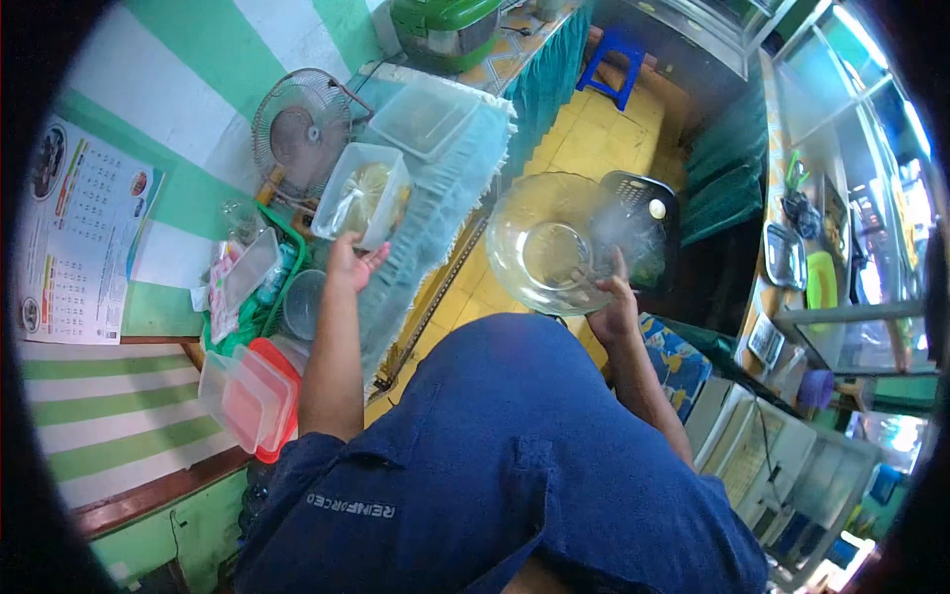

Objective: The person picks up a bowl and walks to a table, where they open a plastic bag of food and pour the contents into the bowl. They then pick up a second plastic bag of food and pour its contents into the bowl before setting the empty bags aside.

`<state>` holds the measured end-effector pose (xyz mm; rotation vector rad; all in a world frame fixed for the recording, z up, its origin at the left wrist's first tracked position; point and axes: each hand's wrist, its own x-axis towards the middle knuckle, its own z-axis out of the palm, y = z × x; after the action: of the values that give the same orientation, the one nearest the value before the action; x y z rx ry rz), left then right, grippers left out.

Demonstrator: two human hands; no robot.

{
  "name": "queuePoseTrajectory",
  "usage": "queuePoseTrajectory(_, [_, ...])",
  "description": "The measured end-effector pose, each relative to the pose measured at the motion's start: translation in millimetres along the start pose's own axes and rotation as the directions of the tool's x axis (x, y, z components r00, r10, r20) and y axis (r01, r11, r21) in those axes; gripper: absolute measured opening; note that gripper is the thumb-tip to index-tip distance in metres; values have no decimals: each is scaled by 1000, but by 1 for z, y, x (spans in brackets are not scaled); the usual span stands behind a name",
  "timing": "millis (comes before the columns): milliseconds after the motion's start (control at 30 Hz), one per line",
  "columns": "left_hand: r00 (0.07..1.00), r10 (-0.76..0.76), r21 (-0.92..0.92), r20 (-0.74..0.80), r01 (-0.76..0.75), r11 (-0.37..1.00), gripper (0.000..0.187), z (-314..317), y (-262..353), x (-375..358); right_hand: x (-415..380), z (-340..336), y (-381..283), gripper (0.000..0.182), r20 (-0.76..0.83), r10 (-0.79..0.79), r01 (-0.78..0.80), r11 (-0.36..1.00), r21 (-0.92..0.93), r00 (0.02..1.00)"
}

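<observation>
My left hand point(354, 263) touches the near end of a clear rectangular container point(388, 213) on the cloth-covered table. Its thumb and fingers are apart. A knotted clear plastic bag with yellowish contents point(364, 193) sits inside this container. On the other side, my right hand point(612, 297) has its fingers round the near right rim of a large clear glass bowl point(515, 223), which looks empty and is held above the yellow floor. Part of the right fingers shows through the glass.
Another clear container point(426, 117) and a fan point(302, 134) stand at the table's back. A green basket point(295, 259) and stacked lids point(242, 396) lie left. Beyond the bowl are a black basket point(665, 198) and a blue stool point(616, 67).
</observation>
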<state>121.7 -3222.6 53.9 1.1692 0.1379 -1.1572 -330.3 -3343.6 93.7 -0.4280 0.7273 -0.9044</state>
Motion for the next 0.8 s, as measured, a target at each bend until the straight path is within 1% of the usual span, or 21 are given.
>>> queuePoseTrajectory(33, [999,23,-15,-32,-24,1000,57,9,5,-5,18,5,-9,82,30,31,-31,999,-12,999])
queuePoseTrajectory(67, [998,45,-26,-51,-47,999,50,21,6,-16,33,12,-18,82,-35,82,-83,996,-16,996])
queuePoseTrajectory(100, [997,59,-37,-40,-61,997,48,15,2,-12,47,14,-25,81,-9,112,-112,994,10,994])
queuePoseTrajectory(167, [999,41,7,14,-41,999,44,5,6,2,79,5,-34,78,-52,152,-152,988,-1,987])
queuePoseTrajectory(200, [999,25,69,-43,-22,997,41,8,4,1,78,15,-49,78,-132,131,-147,981,-122,983])
queuePoseTrajectory(233, [998,6,82,-59,-2,997,41,18,5,-5,79,24,-68,78,-216,106,-160,956,-246,970])
queuePoseTrajectory(300, [993,1,151,-120,17,988,39,22,11,-2,101,0,-73,82,-124,95,-115,980,-160,988])
queuePoseTrajectory(333, [992,2,151,-129,18,988,39,20,13,4,110,-9,-74,83,-138,81,-102,983,-153,987])
queuePoseTrajectory(400, [983,35,117,-178,-14,993,39,-7,9,6,121,-23,-77,83,-152,59,-90,975,-206,987])
queuePoseTrajectory(433, [993,95,204,-75,-78,976,39,-20,2,12,121,-30,-75,83,-153,79,-113,966,-232,985])
queuePoseTrajectory(467, [986,164,280,9,-160,947,38,-29,2,12,119,-27,-78,83,-91,82,-98,977,-187,992])
queuePoseTrajectory(500, [987,157,178,-42,-147,973,37,-25,-2,7,121,-20,-81,83,-22,92,-94,986,-136,996])
queuePoseTrajectory(533, [984,150,72,-92,-144,987,36,-22,-6,3,121,-17,-78,84,-70,114,-121,987,-105,991])
queuePoseTrajectory(567, [986,160,234,-50,-144,962,40,-51,-12,10,120,-15,-72,84,-119,130,-140,987,-81,984])
queuePoseTrajectory(600, [977,141,54,-161,-134,990,42,-48,-14,3,122,-14,-67,85,-92,147,-154,985,-75,985])
queuePoseTrajectory(633, [964,96,-129,-247,-130,983,45,-36,-18,2,127,-11,-62,86,-81,154,-160,985,-66,985])
queuePoseTrajectory(700, [938,165,-82,-304,-198,977,55,10,-9,-26,137,0,-50,84,1,223,-222,971,-92,975])
queuePoseTrajectory(767, [920,196,-120,-341,-249,961,59,17,-9,-27,143,25,-40,84,47,277,-271,957,-105,960])
queuePoseTrajectory(800, [911,208,-139,-356,-272,952,61,17,-8,-28,152,25,-27,83,97,308,-298,949,-102,946])
